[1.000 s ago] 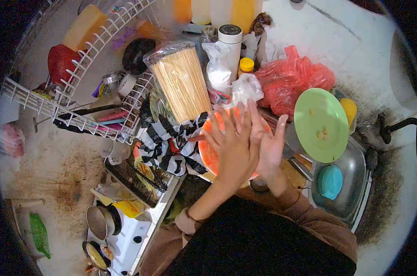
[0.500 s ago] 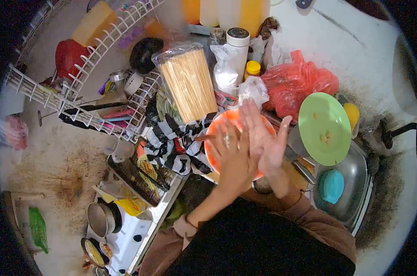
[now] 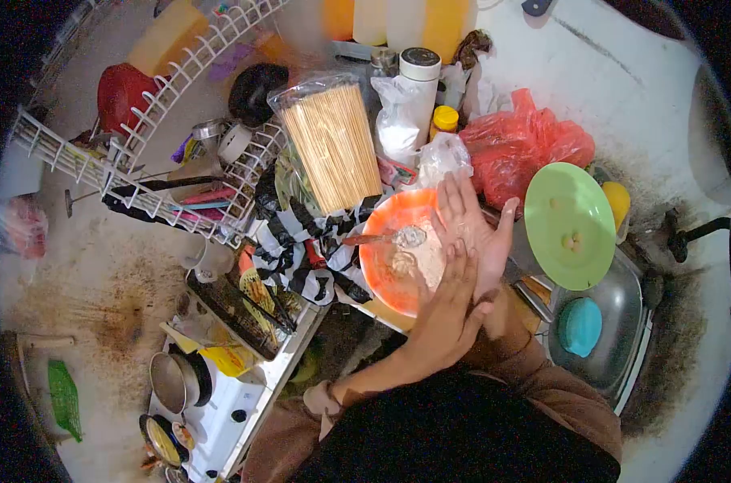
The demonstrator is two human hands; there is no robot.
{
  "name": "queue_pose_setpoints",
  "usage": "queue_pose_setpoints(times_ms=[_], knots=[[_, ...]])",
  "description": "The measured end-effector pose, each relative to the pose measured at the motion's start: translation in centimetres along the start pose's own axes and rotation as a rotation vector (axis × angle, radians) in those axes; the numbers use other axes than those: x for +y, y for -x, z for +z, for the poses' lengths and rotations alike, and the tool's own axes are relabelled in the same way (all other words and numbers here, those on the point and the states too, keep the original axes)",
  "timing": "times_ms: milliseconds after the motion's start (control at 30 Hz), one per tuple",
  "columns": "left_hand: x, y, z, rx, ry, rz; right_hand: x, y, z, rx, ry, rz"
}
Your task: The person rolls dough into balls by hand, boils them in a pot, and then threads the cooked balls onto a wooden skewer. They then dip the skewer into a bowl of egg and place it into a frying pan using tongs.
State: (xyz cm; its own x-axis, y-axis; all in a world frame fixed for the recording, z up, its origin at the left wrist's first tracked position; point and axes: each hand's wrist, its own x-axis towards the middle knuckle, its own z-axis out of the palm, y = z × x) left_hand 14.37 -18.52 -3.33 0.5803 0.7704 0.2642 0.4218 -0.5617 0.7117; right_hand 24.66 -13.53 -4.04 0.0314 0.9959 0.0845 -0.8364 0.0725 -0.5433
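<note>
My right hand (image 3: pixel 476 237) is palm up with fingers spread, over the right side of the orange bowl (image 3: pixel 375 270). Across its lower palm lie the fingers of my left hand (image 3: pixel 446 322), back upward; both hands look dusted with flour and no object shows in either. Pale floury mixture (image 3: pixel 426 262) fills part of the bowl, and a spoon (image 3: pixel 410 236) with a reddish handle rests over it, its tip coated white. To the right, a green plate (image 3: pixel 569 213) holds a few small dough balls (image 3: pixel 572 241).
Bagged wooden skewers (image 3: pixel 331 145) and a white bottle (image 3: pixel 419 88) stand behind the bowl. Red plastic bags (image 3: pixel 522 149) lie at the back right. A sink (image 3: pixel 615 330) holds a turquoise item (image 3: pixel 580 325). At left are a wire rack (image 3: pixel 67 157) and a stove (image 3: pixel 228 406).
My left hand has slid down and right, from over the bowl to the base of my other palm. The spoon and mixture are now uncovered.
</note>
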Motion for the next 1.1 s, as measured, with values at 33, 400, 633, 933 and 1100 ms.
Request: queue_pose_setpoints(times_ms=[33, 400, 633, 933, 1100], knots=[[0.1, 0.3, 0.3, -0.016, -0.031, 0.02, 0.0, 0.0, -0.2, 0.047, 0.012, 0.007], [-6.4, -6.2, -6.3, 0.249, 0.29, -0.164, -2.8, 3.5, 1.2, -0.139, 0.172, 0.006], [-5.8, -4.6, -7.6, 0.118, 0.2, -0.016, -3.0, 3.4, -0.8, -0.113, 0.618, -0.099], [-4.5, -4.0, -7.0, 0.132, -0.197, 0.246, -2.9, 3.6, 0.5, -0.083, 0.956, -0.137], [-3.5, -3.8, -6.7, 0.213, -0.327, 0.278, -3.5, 4.2, 2.3, -0.135, 1.241, -0.228]])
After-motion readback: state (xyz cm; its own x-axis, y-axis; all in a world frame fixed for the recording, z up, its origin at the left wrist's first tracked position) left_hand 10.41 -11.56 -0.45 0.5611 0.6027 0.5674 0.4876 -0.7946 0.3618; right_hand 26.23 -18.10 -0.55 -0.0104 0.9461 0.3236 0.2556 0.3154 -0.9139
